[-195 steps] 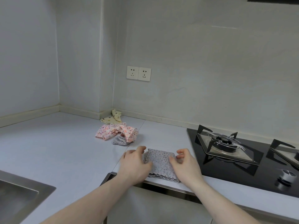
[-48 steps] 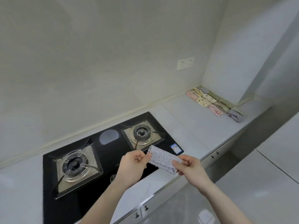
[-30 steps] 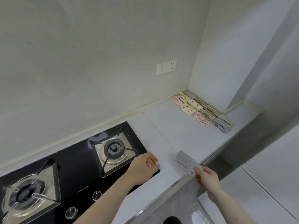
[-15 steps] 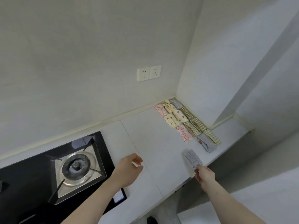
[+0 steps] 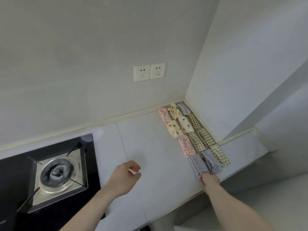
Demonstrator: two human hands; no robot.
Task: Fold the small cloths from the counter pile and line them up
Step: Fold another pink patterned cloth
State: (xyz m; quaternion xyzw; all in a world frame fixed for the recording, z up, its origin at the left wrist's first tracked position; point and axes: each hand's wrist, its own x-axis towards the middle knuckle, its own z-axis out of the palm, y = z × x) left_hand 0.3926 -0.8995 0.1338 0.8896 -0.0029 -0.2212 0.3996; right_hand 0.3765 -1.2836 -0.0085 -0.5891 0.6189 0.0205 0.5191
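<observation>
A folded grey dotted cloth (image 5: 198,164) lies at the near end of the rows of folded cloths (image 5: 186,129), just below a pink one. My right hand (image 5: 210,180) grips its near edge, fingers closed on it. Beside it sits another folded grey cloth (image 5: 213,162). The rows run along the right wall into the corner and hold pink, cream spotted, green checked and grey pieces. My left hand (image 5: 124,176) hovers over the white counter (image 5: 150,147) with curled fingers, holding nothing.
A black gas hob (image 5: 50,172) with a steel burner fills the left of the counter. A double wall socket (image 5: 149,72) sits above the counter. The counter's front edge runs just under my right wrist, with floor below.
The view swung from the hob to the right corner. My right hand carried the grey dotted cloth alone to the rows and set it down at their near end; my left hand let go earlier.
</observation>
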